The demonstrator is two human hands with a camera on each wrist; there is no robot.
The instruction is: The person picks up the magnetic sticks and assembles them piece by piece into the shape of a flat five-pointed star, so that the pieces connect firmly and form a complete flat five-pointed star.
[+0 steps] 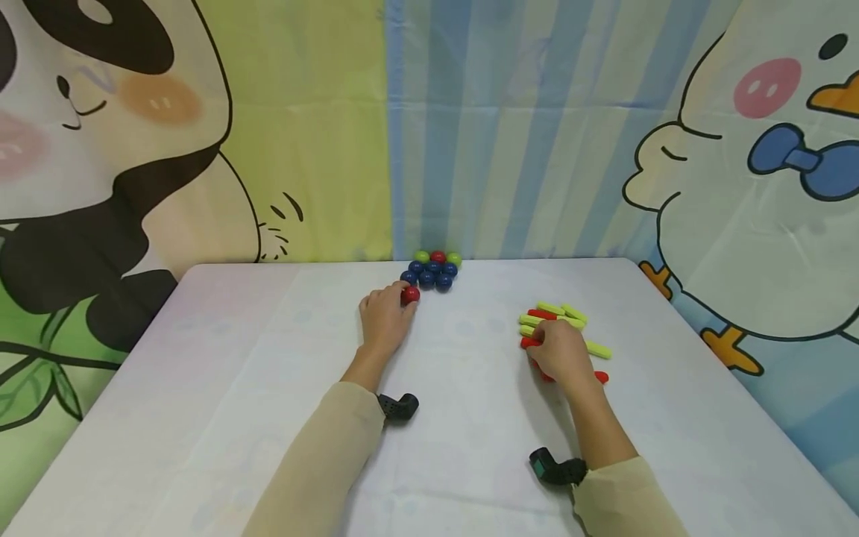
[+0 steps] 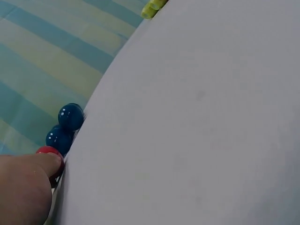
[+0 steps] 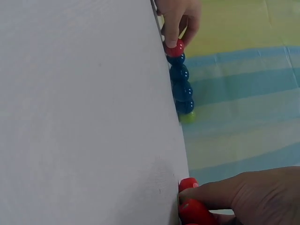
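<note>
My left hand [image 1: 387, 317] pinches a glossy red ball [image 1: 410, 295] between thumb and fingers, right at the near left corner of a cluster of balls. Several dark blue balls [image 1: 427, 280] make up most of that cluster. Behind them sit two green balls [image 1: 454, 259] and another red ball [image 1: 438, 256]. On the right, my right hand [image 1: 565, 350] reaches down over a group of short sticks, its fingertips gripping a red stick [image 3: 196, 212]. Yellow-green sticks [image 1: 599, 349] and other red sticks [image 1: 542, 314] lie around and partly under that hand.
A white-covered table [image 1: 470, 432] carries everything. Behind it hangs a printed curtain [image 1: 537, 134] with stripes and cartoon animals, close to the far edge where the balls sit. Black wrist cameras [image 1: 400, 407] stick out from both sleeves over the tabletop.
</note>
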